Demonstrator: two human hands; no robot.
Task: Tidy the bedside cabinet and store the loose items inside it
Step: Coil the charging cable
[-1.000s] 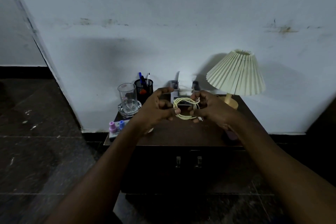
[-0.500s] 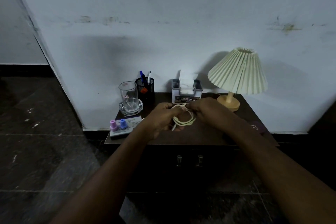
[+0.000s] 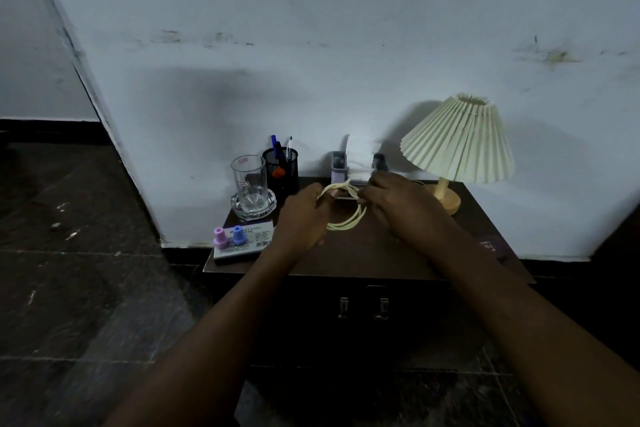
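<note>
Cable (image 3: 348, 222), pale and coiled in loops, is pinched between our left hand (image 3: 301, 218) and right hand (image 3: 398, 208), with the fingers of both curled on its upper strands, just above the cabinet top (image 3: 381, 256). Behind our hands stands a grey organiser (image 3: 338, 165). To the left are a pen holder (image 3: 282, 168), a glass (image 3: 248, 184) and a flat box (image 3: 258, 239) bearing two small bottles, and to the right a pleated lamp (image 3: 457, 142).

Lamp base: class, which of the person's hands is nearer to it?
Right. The right hand is just left of the lamp base, pinching the coiled cable; the left hand holds the coil's other side, farther left, nearer the pen holder.
</note>
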